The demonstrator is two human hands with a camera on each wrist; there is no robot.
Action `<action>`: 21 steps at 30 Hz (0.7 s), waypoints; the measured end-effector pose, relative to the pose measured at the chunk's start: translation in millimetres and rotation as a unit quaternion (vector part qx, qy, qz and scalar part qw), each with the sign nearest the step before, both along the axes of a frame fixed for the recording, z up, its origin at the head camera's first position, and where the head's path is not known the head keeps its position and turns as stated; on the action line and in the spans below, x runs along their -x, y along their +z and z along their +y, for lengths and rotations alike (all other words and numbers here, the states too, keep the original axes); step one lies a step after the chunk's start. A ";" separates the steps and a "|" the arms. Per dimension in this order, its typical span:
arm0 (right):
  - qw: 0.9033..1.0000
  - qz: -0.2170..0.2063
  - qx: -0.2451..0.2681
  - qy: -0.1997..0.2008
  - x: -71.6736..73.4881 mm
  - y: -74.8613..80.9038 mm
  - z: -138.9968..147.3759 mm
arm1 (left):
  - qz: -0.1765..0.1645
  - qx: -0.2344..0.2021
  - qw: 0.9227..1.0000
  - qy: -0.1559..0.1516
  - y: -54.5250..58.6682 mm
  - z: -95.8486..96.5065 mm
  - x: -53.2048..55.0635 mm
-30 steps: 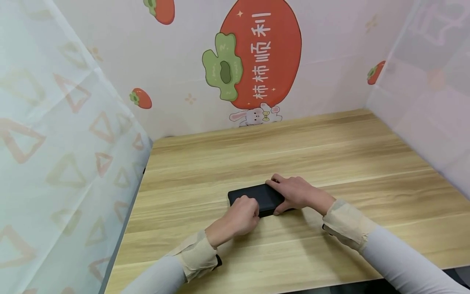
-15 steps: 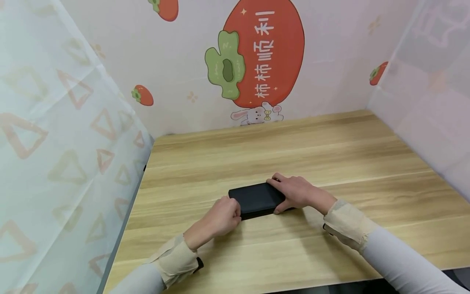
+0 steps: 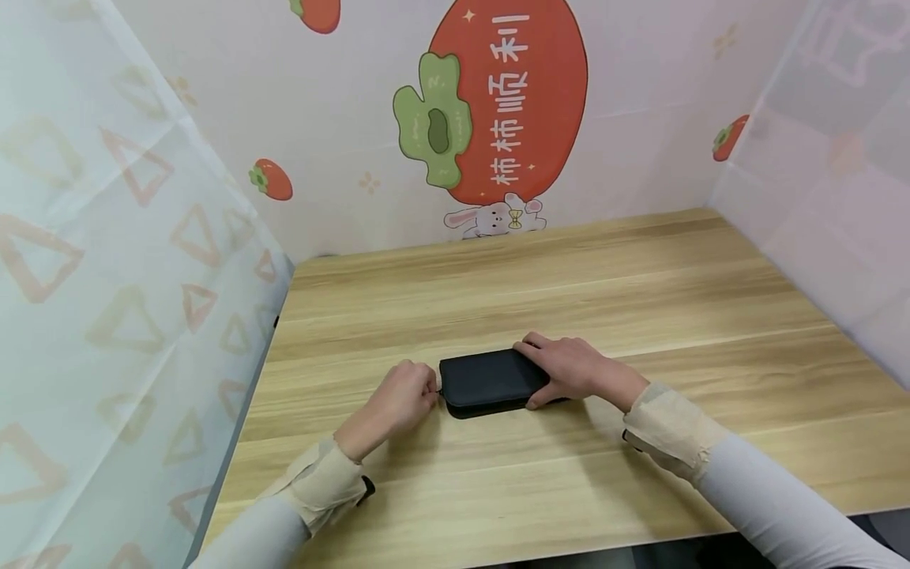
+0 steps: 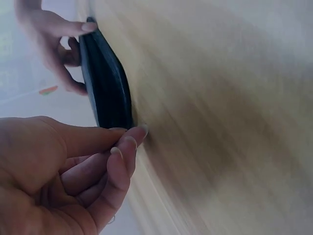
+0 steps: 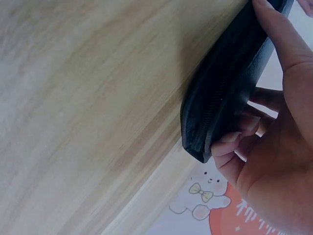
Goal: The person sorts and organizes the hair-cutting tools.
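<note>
A flat black zip-around wallet (image 3: 486, 379) lies on the wooden table. Its zipper (image 5: 212, 105) runs along the side in the right wrist view. At the wallet's left end, my left hand (image 3: 398, 395) pinches the zipper pull between thumb and fingertips, which mostly hide it. My right hand (image 3: 572, 370) grips the right end, thumb at the near edge and fingers at the far edge. In the left wrist view, the wallet's side (image 4: 110, 93) stands between both hands, with the thumb and fingertips of the left at its near end.
The wood-grain table (image 3: 640, 292) stretches around the wallet. A white wall sheet with a printed persimmon (image 3: 512, 103) stands behind it. Patterned sheets (image 3: 142, 316) enclose the left and right sides. The table's front edge (image 3: 604, 548) runs below the arms.
My left hand has slid leftward along the wallet's near side and round its left corner, uncovering the near edge. My right hand has kept its grip on the right end.
</note>
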State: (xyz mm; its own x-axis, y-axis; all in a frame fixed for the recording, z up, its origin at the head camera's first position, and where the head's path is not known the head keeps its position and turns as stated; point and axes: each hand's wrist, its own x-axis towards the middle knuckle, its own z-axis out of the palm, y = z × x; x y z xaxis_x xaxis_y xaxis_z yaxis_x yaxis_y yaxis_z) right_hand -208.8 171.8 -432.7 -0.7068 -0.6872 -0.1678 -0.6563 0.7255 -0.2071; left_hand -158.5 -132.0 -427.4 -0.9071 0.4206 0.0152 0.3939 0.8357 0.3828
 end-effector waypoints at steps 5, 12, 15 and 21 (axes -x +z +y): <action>1.000 0.002 0.000 0.004 -0.4 3.4 -0.3 | 0.022 0.019 1.000 0.006 -1.5 -0.9 14.0; 1.000 -0.016 0.004 0.014 0.1 3.1 -2.6 | 0.026 0.026 0.999 0.018 -2.7 -3.8 30.0; 1.000 -0.017 0.009 0.012 -0.1 2.2 -3.2 | 0.015 0.018 1.000 0.018 -2.7 -5.4 31.5; 1.000 -0.011 0.004 -0.001 -3.2 2.9 -3.7 | 0.000 -0.002 1.000 0.022 -4.5 -7.2 32.2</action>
